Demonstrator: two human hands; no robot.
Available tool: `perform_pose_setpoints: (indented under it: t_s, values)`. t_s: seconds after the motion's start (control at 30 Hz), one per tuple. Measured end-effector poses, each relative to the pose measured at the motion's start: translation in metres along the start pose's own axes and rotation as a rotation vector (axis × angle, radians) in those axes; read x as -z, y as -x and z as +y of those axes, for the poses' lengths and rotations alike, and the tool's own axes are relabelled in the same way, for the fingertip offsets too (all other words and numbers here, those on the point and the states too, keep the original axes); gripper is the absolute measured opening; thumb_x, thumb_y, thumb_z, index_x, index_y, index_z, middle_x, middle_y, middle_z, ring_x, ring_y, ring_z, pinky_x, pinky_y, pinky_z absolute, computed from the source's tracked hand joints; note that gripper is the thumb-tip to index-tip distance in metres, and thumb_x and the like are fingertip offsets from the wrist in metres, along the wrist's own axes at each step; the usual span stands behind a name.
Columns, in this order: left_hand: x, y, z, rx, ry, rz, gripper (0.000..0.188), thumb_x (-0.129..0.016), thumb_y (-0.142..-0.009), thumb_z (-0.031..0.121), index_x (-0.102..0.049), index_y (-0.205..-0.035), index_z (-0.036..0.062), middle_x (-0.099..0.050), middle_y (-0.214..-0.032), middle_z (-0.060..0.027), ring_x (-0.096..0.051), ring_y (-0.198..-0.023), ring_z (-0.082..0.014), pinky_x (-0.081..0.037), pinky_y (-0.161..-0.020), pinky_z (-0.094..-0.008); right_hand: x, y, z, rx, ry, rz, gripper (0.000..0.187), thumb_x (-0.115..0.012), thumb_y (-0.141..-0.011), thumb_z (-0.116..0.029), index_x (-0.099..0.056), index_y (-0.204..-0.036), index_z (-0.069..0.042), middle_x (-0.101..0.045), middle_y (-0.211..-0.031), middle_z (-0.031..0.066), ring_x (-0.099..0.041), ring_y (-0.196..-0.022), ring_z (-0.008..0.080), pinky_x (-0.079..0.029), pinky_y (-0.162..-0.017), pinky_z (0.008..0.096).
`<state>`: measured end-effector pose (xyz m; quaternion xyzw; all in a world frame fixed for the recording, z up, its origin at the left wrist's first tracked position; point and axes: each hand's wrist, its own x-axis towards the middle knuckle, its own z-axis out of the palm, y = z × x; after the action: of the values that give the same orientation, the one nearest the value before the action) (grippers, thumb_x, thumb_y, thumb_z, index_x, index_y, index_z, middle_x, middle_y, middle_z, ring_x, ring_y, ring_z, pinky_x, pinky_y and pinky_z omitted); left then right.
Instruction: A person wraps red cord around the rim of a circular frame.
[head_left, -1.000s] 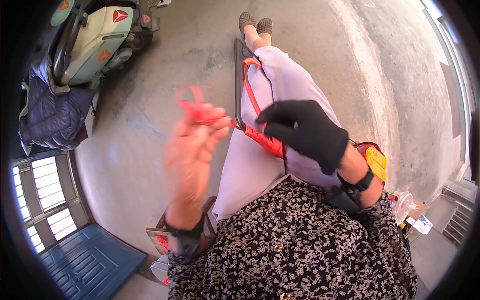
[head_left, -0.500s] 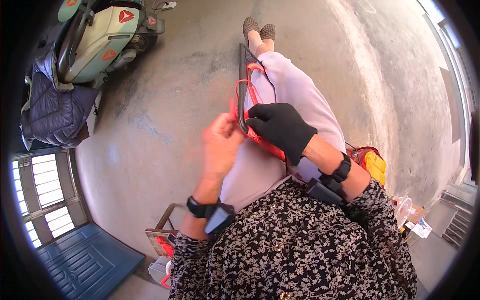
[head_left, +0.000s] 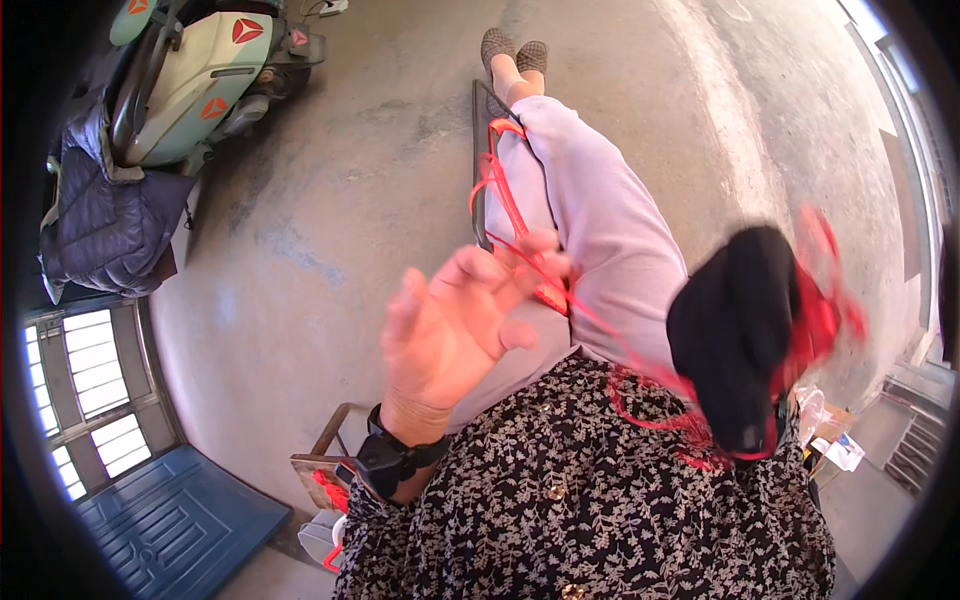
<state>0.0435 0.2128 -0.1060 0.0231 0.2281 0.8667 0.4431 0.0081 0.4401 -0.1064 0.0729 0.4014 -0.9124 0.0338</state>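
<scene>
My left hand (head_left: 450, 320), bare, is raised over my lap with its palm up and fingers spread, holding nothing. A strand of red cord (head_left: 610, 335) passes by its fingertips and runs to my right. There my right hand (head_left: 735, 330), in a black glove and blurred by motion, is closed on a loose bundle of the red cord (head_left: 815, 325). Along my left leg lies a black bar frame (head_left: 479, 160) with red cord wound on it and a small red loop at its side. My left hand hides the frame's near end.
A scooter (head_left: 205, 90) draped with a dark quilted cover (head_left: 110, 225) stands at the far left. Near my left elbow is a wooden stool (head_left: 318, 470) with red material on it. A blue door (head_left: 185, 525) is at the lower left. Papers (head_left: 840, 452) lie at my right.
My right hand has swung right and back from the frame, drawing red cord with it. My left hand has let go at the frame and opened, palm up.
</scene>
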Motion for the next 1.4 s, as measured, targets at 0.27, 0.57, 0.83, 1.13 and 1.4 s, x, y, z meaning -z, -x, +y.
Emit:
perform_pose_setpoints:
  t_s: [0.27,0.57,0.83,1.13,1.4]
  values:
    - [0.035,0.065,0.002,0.01,0.054,0.248,0.044,-0.051,-0.095,0.038,-0.045,-0.127,0.0077,-0.049,-0.084,-0.006,-0.046,-0.066,-0.0151,-0.042,-0.052,-0.0267,-0.007,0.116,0.003,-0.285,0.656,0.194,0.038,-0.07,-0.08,-0.024,-0.059,-0.11,-0.004,-0.06,-0.082,0.0026,-0.053,-0.073,0.0076,-0.046,-0.067,0.0242]
    - [0.063,0.122,-0.012,0.081,-0.398,0.603,0.019,-0.054,-0.094,0.017,-0.054,-0.107,0.0033,-0.049,-0.061,-0.003,-0.046,-0.051,-0.0121,-0.04,-0.049,-0.0226,0.001,0.081,0.081,-0.131,1.492,-0.024,0.035,-0.065,-0.082,-0.037,-0.057,-0.098,-0.007,-0.065,-0.077,0.0159,-0.064,-0.074,0.035,-0.049,-0.065,0.0436]
    - [0.053,0.165,0.002,0.289,-0.868,0.472,0.01,-0.063,-0.089,0.01,-0.065,-0.09,0.0004,-0.063,-0.077,-0.0017,-0.051,-0.06,-0.0038,-0.041,-0.049,-0.02,0.007,0.078,0.106,0.051,1.552,-0.041,0.023,-0.059,-0.088,-0.029,-0.056,-0.093,-0.006,-0.064,-0.076,0.015,-0.063,-0.069,0.0349,-0.048,-0.06,0.0433]
    - [0.06,0.079,0.047,-0.113,-1.304,0.515,0.027,-0.054,-0.093,0.009,-0.061,-0.117,-0.0017,-0.05,-0.133,-0.0143,-0.055,-0.111,-0.0194,-0.055,-0.068,-0.029,0.021,0.085,0.105,0.088,1.552,-0.118,0.025,-0.069,-0.079,-0.021,-0.058,-0.097,-0.008,-0.063,-0.077,0.0148,-0.063,-0.072,0.0343,-0.049,-0.063,0.0415]
    - [0.056,0.011,-0.019,-0.341,-0.795,0.733,0.027,-0.056,-0.096,0.018,-0.06,-0.11,-0.0053,-0.059,-0.082,-0.0042,-0.054,-0.059,-0.0083,-0.05,-0.058,-0.0231,0.01,0.075,0.108,0.221,1.526,-0.228,0.008,-0.056,-0.084,-0.013,-0.055,-0.086,-0.006,-0.063,-0.075,0.0167,-0.065,-0.072,0.0337,-0.051,-0.062,0.0422]
